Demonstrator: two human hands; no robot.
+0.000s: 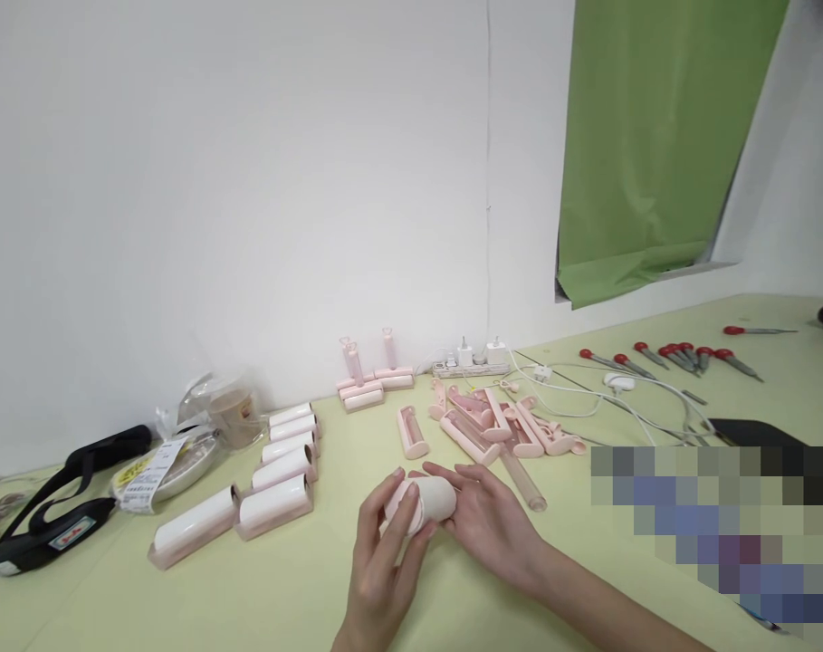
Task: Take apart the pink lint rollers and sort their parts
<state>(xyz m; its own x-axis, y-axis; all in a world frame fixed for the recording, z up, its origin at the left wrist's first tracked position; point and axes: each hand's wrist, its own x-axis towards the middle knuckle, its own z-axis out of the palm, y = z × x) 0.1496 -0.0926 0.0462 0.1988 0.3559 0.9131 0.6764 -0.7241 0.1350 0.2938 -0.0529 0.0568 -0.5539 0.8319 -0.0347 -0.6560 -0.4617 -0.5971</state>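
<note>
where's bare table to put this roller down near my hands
Bare pale green table lies in front of the white rolls in pink holders, left of your left hand. Crowded: the pile of pink plastic roller parts and white cables behind your right hand.

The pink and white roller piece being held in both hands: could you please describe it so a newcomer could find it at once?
Start at the pale green table under the white wall, then look at its near middle edge. There the left hand and right hand meet around one roller piece. Unlike the rollers lying in rows and piles behind, it alone is lifted off the table.
</note>
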